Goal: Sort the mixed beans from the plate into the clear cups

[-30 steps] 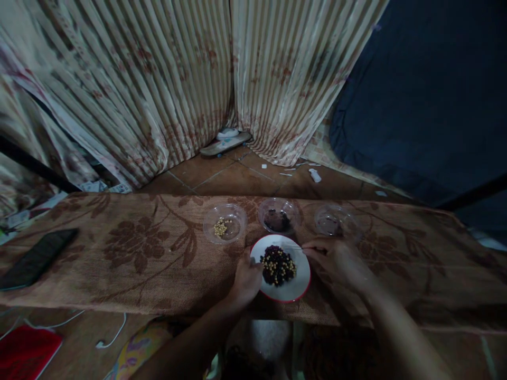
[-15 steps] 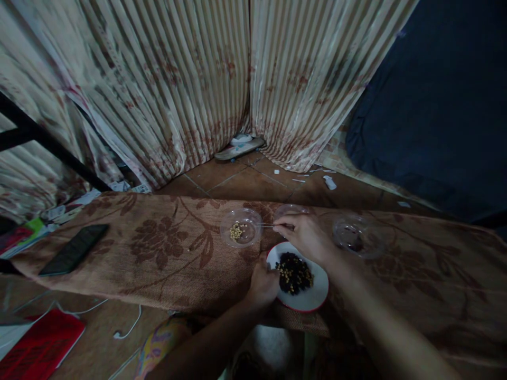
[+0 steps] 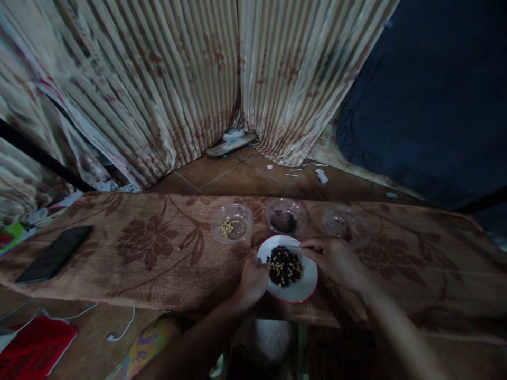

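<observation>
My left hand (image 3: pixel 253 277) grips the left rim of a white plate (image 3: pixel 308 279) with a red edge. On the plate lies a heap of dark beans mixed with small yellow ones (image 3: pixel 283 266). Thin metal tweezers (image 3: pixel 289 247) are pinched in my right hand (image 3: pixel 332 258), their tips over the far side of the heap. Whether the tips hold a bean is too small to tell. Behind the plate stand three clear plastic bowls: the left bowl (image 3: pixel 242 230) has yellow beans, the middle bowl (image 3: pixel 278 215) dark ones, the right bowl (image 3: pixel 336 224) a few dark reddish bits.
A brown flowered cloth (image 3: pixel 190 274) covers the long low table. At its left end lies a black phone (image 3: pixel 55 254). Beyond are striped curtains (image 3: pixel 190 79), a skateboard (image 3: pixel 233 144) and small white litter on the tiled floor. A white earphone cable (image 3: pixel 125 327) hangs at the front left.
My right hand has drawn the tweezers back from beside the left bowl to above the plate, moving right and nearer. The middle bowl is now uncovered. My view has shifted slightly.
</observation>
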`<state>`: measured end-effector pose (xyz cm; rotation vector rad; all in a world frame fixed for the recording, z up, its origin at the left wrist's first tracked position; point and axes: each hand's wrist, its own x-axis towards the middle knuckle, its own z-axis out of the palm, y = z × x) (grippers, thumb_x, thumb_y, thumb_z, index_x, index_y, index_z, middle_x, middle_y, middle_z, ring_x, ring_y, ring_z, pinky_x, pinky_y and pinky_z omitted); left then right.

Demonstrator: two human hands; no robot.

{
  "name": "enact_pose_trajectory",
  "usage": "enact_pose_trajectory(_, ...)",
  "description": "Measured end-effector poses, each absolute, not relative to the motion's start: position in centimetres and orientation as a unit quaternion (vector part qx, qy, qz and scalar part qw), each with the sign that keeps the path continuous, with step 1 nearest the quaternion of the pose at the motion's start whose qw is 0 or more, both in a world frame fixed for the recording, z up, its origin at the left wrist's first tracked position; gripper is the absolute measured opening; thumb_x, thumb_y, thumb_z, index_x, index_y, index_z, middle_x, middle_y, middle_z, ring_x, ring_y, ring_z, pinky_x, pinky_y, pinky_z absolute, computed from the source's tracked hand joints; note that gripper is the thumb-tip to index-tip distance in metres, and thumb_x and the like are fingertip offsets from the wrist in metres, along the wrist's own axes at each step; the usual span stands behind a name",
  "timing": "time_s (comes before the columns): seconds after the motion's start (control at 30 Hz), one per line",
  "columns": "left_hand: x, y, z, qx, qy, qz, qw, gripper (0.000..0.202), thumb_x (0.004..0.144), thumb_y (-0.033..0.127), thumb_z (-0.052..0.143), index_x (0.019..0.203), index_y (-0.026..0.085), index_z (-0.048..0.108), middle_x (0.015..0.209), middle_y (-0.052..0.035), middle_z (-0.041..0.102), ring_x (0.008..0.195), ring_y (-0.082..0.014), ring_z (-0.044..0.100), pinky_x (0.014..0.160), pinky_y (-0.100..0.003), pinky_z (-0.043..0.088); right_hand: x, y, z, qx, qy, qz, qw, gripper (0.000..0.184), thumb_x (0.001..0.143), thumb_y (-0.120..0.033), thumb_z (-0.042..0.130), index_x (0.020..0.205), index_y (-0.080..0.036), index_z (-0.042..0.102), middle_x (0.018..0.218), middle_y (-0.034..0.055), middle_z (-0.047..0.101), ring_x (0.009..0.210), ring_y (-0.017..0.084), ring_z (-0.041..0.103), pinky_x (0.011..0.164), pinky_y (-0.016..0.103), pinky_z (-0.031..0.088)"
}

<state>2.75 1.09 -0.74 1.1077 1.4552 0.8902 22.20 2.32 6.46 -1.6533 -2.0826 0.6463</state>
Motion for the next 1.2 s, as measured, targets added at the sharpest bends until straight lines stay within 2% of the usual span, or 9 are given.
enact_pose_trajectory(0.2,2.8,1.2,-0.4,0.468,0.628,0.355,0.511,0.041,0.062,0.004,0.044,0.100,0.015,0.055,0.079,-0.0027,0.067,0.072,-0.0148,0.060,0.067,-0.024,0.047,22.0,2.1,6.4,-0.566,-0.783,0.210,0.148,0.023,0.085,-0.034,0.049,0.087,-0.026,0.070,0.087,0.0003,0.070,0.075,0.016,0.063,0.067,0.025,0.043)
enact_pose_trajectory(0.4,2.8,1.4,-0.9,0.467,0.616,0.365,0.519,0.041,0.062,0.003,0.045,0.100,0.015,0.055,0.083,-0.0035,0.067,0.074,-0.0145,0.061,0.070,-0.025,0.048,20.9,1.7,6.6,-0.562,-0.793,0.206,0.113,0.022,0.085,-0.032,0.048,0.087,-0.027,0.070,0.084,-0.0003,0.069,0.076,0.017,0.062,0.066,0.027,0.042)
enact_pose_trajectory(0.6,2.8,1.2,-1.0,0.474,0.621,0.372,0.501,0.038,0.063,0.004,0.046,0.098,0.015,0.056,0.084,-0.0040,0.067,0.075,-0.0148,0.061,0.073,-0.026,0.048,20.7,1.8,5.8,-0.559,-0.794,0.212,0.111,0.023,0.085,-0.032,0.048,0.084,-0.026,0.070,0.083,0.0005,0.069,0.073,0.016,0.062,0.063,0.026,0.042)
enact_pose_trajectory(0.73,2.8,1.3,-1.1,0.461,0.620,0.368,0.517,0.039,0.063,0.003,0.046,0.099,0.015,0.055,0.080,-0.0028,0.067,0.071,-0.0139,0.060,0.068,-0.024,0.048,20.6,1.8,5.6,-0.560,-0.796,0.208,0.100,0.023,0.085,-0.032,0.048,0.084,-0.025,0.070,0.080,0.0007,0.069,0.071,0.016,0.061,0.064,0.027,0.042)
enact_pose_trajectory(1.0,2.7,1.3,-1.5,0.463,0.625,0.365,0.512,0.043,0.063,0.004,0.047,0.104,0.014,0.054,0.083,-0.0040,0.067,0.076,-0.0151,0.061,0.072,-0.025,0.048,20.7,1.8,6.0,-0.558,-0.797,0.206,0.105,0.025,0.086,-0.033,0.047,0.082,-0.025,0.070,0.080,0.0011,0.068,0.071,0.016,0.061,0.062,0.025,0.040)
enact_pose_trajectory(1.2,2.8,1.2,-1.0,0.460,0.629,0.362,0.512,0.039,0.064,0.005,0.046,0.100,0.015,0.055,0.084,-0.0038,0.067,0.076,-0.0147,0.060,0.071,-0.025,0.047,20.9,1.9,6.1,-0.557,-0.798,0.207,0.103,0.025,0.086,-0.032,0.046,0.084,-0.026,0.070,0.081,0.0004,0.069,0.073,0.016,0.061,0.064,0.026,0.041)
